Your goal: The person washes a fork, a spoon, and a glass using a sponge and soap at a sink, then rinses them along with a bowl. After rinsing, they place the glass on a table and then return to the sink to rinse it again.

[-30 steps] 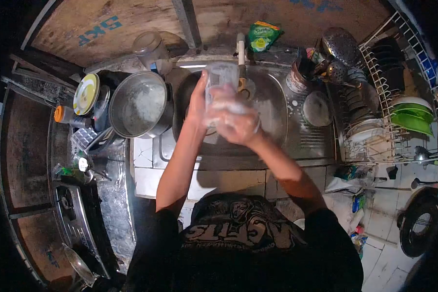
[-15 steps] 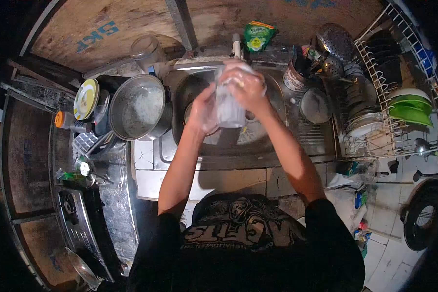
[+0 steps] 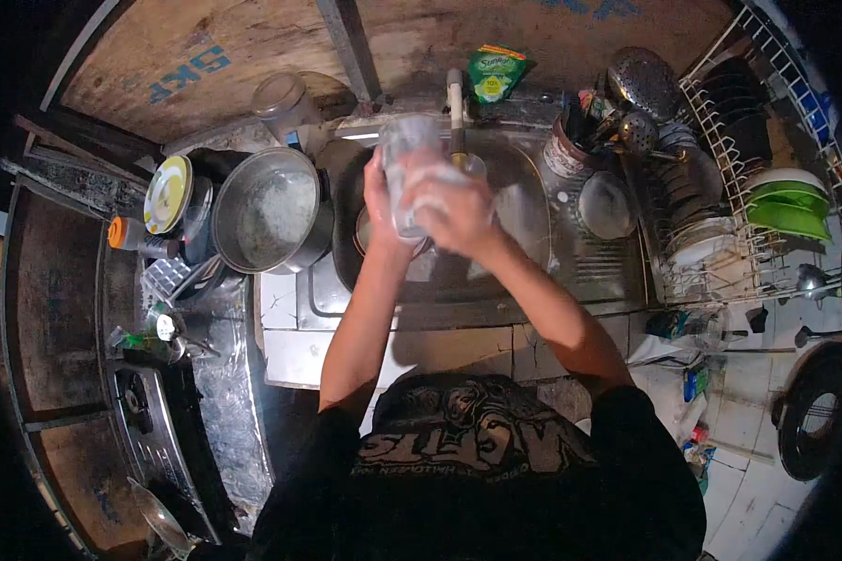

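A tall clear tumbler [image 3: 412,136], streaked with white suds, is tilted over the metal sink [image 3: 519,292]. My left hand [image 3: 380,204] is closed round its left side. Against the tumbler's right side, my right hand [image 3: 451,208] presses with curled, foamy fingers, blurred by motion. Whatever lies under those fingers is hidden. Behind the hands rises the tap [image 3: 456,98]. Part of a round dish shows in the basin beneath my left hand.
Left of the sink sits a large metal pot [image 3: 226,210], near a yellow-rimmed plate [image 3: 166,194]. A green soap pouch [image 3: 496,75] leans on the back wall. At right are a utensil holder [image 3: 563,154], a clear lid [image 3: 606,204] and a loaded dish rack [image 3: 744,187]. A stove [image 3: 159,421] stands lower left.
The tumbler and both hands have shifted left. My right hand has dropped from the tumbler's top end to its side, and the tumbler's upper part now shows above the fingers.
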`<state>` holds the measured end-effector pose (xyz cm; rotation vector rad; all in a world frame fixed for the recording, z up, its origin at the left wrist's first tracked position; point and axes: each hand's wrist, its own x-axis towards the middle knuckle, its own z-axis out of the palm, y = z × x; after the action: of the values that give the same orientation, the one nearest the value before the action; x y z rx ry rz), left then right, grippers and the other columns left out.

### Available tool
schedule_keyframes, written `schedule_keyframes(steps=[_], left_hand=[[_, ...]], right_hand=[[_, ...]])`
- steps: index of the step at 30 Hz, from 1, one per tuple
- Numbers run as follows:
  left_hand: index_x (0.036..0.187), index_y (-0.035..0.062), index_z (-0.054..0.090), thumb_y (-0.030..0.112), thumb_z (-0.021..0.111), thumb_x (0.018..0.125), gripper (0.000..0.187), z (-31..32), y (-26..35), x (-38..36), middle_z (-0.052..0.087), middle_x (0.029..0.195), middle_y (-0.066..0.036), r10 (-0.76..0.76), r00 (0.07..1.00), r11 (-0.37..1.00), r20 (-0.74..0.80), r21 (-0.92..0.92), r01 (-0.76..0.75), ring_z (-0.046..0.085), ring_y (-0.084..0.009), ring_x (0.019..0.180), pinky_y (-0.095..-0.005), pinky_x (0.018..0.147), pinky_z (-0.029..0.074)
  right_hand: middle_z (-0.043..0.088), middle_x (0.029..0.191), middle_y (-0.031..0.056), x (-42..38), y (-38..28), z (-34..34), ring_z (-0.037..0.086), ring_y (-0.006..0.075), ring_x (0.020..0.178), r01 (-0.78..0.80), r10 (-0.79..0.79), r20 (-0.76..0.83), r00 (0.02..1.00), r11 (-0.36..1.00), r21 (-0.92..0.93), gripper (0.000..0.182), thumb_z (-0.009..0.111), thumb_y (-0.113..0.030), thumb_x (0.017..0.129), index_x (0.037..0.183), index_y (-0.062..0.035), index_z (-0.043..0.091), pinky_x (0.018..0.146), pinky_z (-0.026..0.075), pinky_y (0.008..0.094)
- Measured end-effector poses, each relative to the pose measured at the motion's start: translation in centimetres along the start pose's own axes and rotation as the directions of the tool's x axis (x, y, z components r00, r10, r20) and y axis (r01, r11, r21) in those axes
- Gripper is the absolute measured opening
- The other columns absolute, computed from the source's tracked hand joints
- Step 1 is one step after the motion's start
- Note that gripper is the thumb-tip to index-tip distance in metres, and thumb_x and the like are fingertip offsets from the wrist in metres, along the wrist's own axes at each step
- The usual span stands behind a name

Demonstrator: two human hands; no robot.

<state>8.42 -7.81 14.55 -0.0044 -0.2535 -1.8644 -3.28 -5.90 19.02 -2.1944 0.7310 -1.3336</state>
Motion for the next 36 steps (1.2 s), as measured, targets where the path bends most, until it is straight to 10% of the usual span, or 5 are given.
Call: schedule_keyframes(steps=[8,15,25,30,36], left_hand=[[0.121,0.0029,0.050,0.046,0.048,0.091,0.052,0.4,-0.6,-0.8,0.059,0.114,-0.013,0.006,0.972,0.941,-0.233,0.329,0.074,0.059,-0.0233,0.101,-0.0370,0.089,0.047],[0.118,0.0014,0.051,0.050,0.045,0.092,0.056,0.4,2.3,0.4,0.063,0.100,-0.015,-0.289,0.926,0.940,0.244,-0.110,0.323,0.063,-0.0250,0.087,-0.0383,0.082,0.051],[0.124,-0.0027,0.043,0.022,0.067,0.082,0.055,3.5,1.4,0.0,0.058,0.112,-0.014,0.176,0.969,0.686,-0.172,0.728,0.005,0.059,-0.0223,0.098,-0.0343,0.086,0.047],[0.116,-0.0017,0.044,0.011,0.074,0.070,0.056,3.5,2.3,2.1,0.059,0.101,-0.010,0.608,0.793,0.315,-0.044,0.930,-0.190,0.058,-0.0163,0.086,-0.0292,0.078,0.047],[0.115,-0.0004,0.046,0.011,0.072,0.071,0.052,1.1,3.0,2.6,0.057,0.099,-0.009,0.602,0.791,0.488,-0.108,0.834,-0.258,0.056,-0.0156,0.089,-0.0281,0.080,0.045]], right_hand=[[0.062,0.100,0.0130,2.5,2.8,-2.0,0.056,0.0303,0.113,-0.091,0.085,-0.204,0.975,0.996,-0.019,0.011,0.057,-0.002,0.071,0.080,-0.0037,0.063,0.097,0.042,0.0377],[0.062,0.097,0.0114,0.7,1.6,0.4,0.052,0.0288,0.117,0.085,-0.079,-0.136,0.988,0.996,0.037,0.010,0.057,-0.004,0.074,0.082,-0.0043,0.064,0.104,0.034,0.0429],[0.061,0.102,0.0074,3.9,4.8,0.5,0.054,0.0142,0.099,-0.349,0.470,-0.418,0.777,0.875,0.336,0.025,0.050,-0.021,0.094,0.107,-0.0021,0.060,0.090,0.040,0.0286],[0.062,0.099,0.0172,1.0,6.8,2.9,0.059,0.0274,0.091,-0.837,0.864,-0.044,0.501,0.497,0.228,0.044,0.043,-0.037,0.093,0.101,0.0048,0.057,0.082,0.044,0.0377],[0.061,0.098,0.0098,-1.1,6.6,5.0,0.061,0.0253,0.088,-0.465,0.903,0.312,0.297,-0.149,0.873,0.028,0.039,-0.025,0.095,0.103,-0.0046,0.056,0.078,0.050,0.0364]])
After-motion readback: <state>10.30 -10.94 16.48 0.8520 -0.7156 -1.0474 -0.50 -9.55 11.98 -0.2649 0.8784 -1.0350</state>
